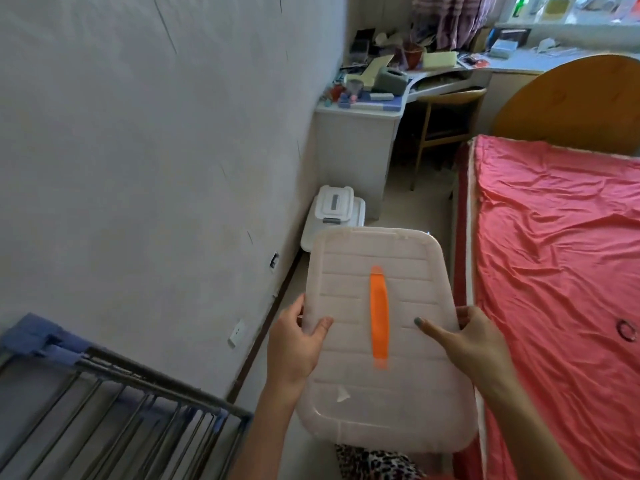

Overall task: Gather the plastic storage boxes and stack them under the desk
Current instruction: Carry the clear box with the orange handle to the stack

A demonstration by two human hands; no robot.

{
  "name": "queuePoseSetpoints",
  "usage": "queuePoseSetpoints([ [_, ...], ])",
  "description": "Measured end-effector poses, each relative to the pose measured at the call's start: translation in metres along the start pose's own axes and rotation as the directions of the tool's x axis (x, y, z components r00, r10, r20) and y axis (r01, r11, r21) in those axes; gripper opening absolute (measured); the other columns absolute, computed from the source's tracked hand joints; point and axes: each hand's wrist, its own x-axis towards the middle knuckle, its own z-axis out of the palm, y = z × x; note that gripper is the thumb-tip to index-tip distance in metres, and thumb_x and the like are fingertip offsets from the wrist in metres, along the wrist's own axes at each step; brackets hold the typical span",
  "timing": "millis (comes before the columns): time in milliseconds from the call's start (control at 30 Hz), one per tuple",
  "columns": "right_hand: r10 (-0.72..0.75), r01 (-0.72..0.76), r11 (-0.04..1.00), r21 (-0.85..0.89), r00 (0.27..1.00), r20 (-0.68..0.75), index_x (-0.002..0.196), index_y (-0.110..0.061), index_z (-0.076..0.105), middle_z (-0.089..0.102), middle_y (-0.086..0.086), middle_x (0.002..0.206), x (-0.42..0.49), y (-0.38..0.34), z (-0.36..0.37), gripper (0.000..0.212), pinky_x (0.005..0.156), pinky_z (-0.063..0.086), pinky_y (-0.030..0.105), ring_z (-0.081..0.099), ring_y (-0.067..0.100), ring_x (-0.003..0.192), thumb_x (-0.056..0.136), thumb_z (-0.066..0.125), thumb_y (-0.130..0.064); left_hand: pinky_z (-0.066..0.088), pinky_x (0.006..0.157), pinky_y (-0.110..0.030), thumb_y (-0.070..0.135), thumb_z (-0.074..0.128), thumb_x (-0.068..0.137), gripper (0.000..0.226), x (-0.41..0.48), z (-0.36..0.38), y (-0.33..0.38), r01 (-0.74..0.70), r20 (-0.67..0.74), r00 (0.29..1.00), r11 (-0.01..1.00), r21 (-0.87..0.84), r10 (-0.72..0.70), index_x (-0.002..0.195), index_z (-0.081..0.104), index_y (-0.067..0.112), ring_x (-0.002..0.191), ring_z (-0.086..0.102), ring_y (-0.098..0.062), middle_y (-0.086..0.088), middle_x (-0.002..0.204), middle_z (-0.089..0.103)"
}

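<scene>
- I had the box [377, 375] up in front of me, lid facing up, with one grip on each long side.
- My left grip [298, 344] was clamped on the left edge, thumb on the lid and fingers curled under. My right grip [474, 341] did the same on the right edge.
- Neither one was on the orange handle [379, 317]. My guess is the two-sided hold kept the box level and stopped it swinging in that tight spot.
- Two white boxes [334, 216] sat on the floor against the wall, just beside the worktop's [360, 116] end panel, the smaller one on top of the bigger. They were next to it, not under it, so I'd say that part wasn't done.
- The worktop was piled with clutter, and a chair [446, 119] was pushed into the knee space. That chair was probably going to be in the way.
- Room to move was just a narrow strip of floor [408, 206] between the wall and the bed [554, 254].
- The bed's edge ran close along the box's right side, and a drying rack [104, 393] stuck out low on my left.
- Carrying it lengthways down the aisle looked like the only sensible way through.
</scene>
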Motion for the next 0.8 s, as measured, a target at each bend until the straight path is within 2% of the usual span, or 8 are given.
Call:
queuePoseSetpoints([
  [100, -0.023, 0.023, 1.0, 0.015, 0.999, 0.042, 0.1, -0.026, 0.05, 0.057, -0.017, 0.082, 0.051, -0.026, 0.024, 0.061, 0.051, 0.041, 0.02, 0.057, 0.001, 0.071, 0.061, 0.082, -0.06, 0.049, 0.068, -0.004, 0.033, 0.077, 0.08, 0.042, 0.055, 0.003, -0.005, 0.01, -0.022, 1.0, 1.0, 0.026, -0.01, 0.119, 0.06, 0.035, 0.092, 0.065, 0.004, 0.025, 0.096, 0.065],
  [233, -0.004, 0.007, 1.0, -0.029, 0.995, 0.1, 0.106, -0.022, 0.05, 0.061, -0.005, 0.094, 0.117, -0.06, 0.046, 0.064, 0.052, 0.044, 0.022, 0.06, 0.009, 0.074, 0.064, 0.081, -0.059, 0.041, 0.067, 0.005, 0.026, 0.08, 0.078, 0.055, 0.126, 0.01, 0.0, 0.049, -0.072, 0.996, 0.998, 0.045, -0.045, 0.13, 0.06, 0.025, 0.088, 0.063, 0.011, 0.036, 0.092, 0.057],
  [300, 0.008, -0.005, 1.0, -0.028, 0.993, 0.122, 0.112, -0.019, 0.051, 0.062, -0.002, 0.098, 0.148, -0.077, 0.053, 0.068, 0.058, 0.052, 0.028, 0.063, 0.014, 0.079, 0.064, 0.081, -0.057, 0.04, 0.067, 0.006, 0.026, 0.08, 0.078, 0.057, 0.16, 0.015, 0.003, 0.066, -0.082, 0.995, 0.997, 0.05, -0.062, 0.132, 0.06, 0.022, 0.086, 0.06, 0.02, 0.037, 0.091, 0.057],
  [333, 0.015, -0.012, 1.0, -0.025, 0.991, 0.133, 0.115, -0.018, 0.051, 0.062, -0.001, 0.101, 0.163, -0.085, 0.057, 0.07, 0.063, 0.056, 0.032, 0.065, 0.018, 0.083, 0.065, 0.081, -0.057, 0.041, 0.069, 0.005, 0.027, 0.08, 0.078, 0.058, 0.176, 0.018, 0.005, 0.077, -0.086, 0.994, 0.995, 0.056, -0.072, 0.132, 0.059, 0.023, 0.087, 0.061, 0.017, 0.035, 0.093, 0.059],
  [400, 0.017, -0.013, 0.999, -0.03, 0.988, 0.152, 0.12, -0.015, 0.051, 0.063, 0.001, 0.104, 0.193, -0.102, 0.063, 0.075, 0.068, 0.058, 0.035, 0.066, 0.021, 0.087, 0.065, 0.081, -0.056, 0.046, 0.077, -0.002, 0.03, 0.079, 0.079, 0.059, 0.209, 0.023, 0.008, 0.094, -0.09, 0.992, 0.993, 0.07, -0.087, 0.134, 0.058, 0.023, 0.096, 0.066, 0.002, 0.024, 0.103, 0.066],
  [467, 0.018, -0.011, 0.999, -0.042, 0.988, 0.152, 0.123, -0.014, 0.051, 0.064, 0.002, 0.107, 0.222, -0.116, 0.067, 0.078, 0.07, 0.058, 0.036, 0.065, 0.021, 0.09, 0.065, 0.081, -0.057, 0.051, 0.088, -0.018, 0.03, 0.079, 0.079, 0.062, 0.239, 0.03, 0.009, 0.114, -0.105, 0.989, 0.991, 0.071, -0.107, 0.136, 0.056, 0.02, 0.105, 0.066, -0.01, 0.012, 0.115, 0.068],
  [600, 0.038, -0.031, 0.998, -0.05, 0.987, 0.154, 0.125, -0.014, 0.051, 0.065, 0.005, 0.11, 0.26, -0.141, 0.072, 0.077, 0.08, 0.058, 0.046, 0.066, 0.023, 0.094, 0.067, 0.08, -0.056, 0.052, 0.098, -0.036, 0.031, 0.078, 0.08, 0.068, 0.283, 0.037, 0.015, 0.126, -0.109, 0.987, 0.99, 0.07, -0.118, 0.14, 0.051, 0.016, 0.114, 0.063, -0.014, 0.005, 0.127, 0.065],
  [800, 0.06, -0.053, 0.997, -0.051, 0.988, 0.144, 0.123, -0.014, 0.049, 0.064, 0.006, 0.11, 0.324, -0.175, 0.091, 0.073, 0.075, 0.059, 0.041, 0.066, 0.023, 0.09, 0.07, 0.079, -0.053, 0.055, 0.092, -0.026, 0.033, 0.077, 0.081, 0.065, 0.363, 0.046, 0.019, 0.126, -0.054, 0.991, 0.99, 0.06, -0.123, 0.14, 0.052, 0.021, 0.106, 0.064, -0.005, 0.015, 0.118, 0.065],
])
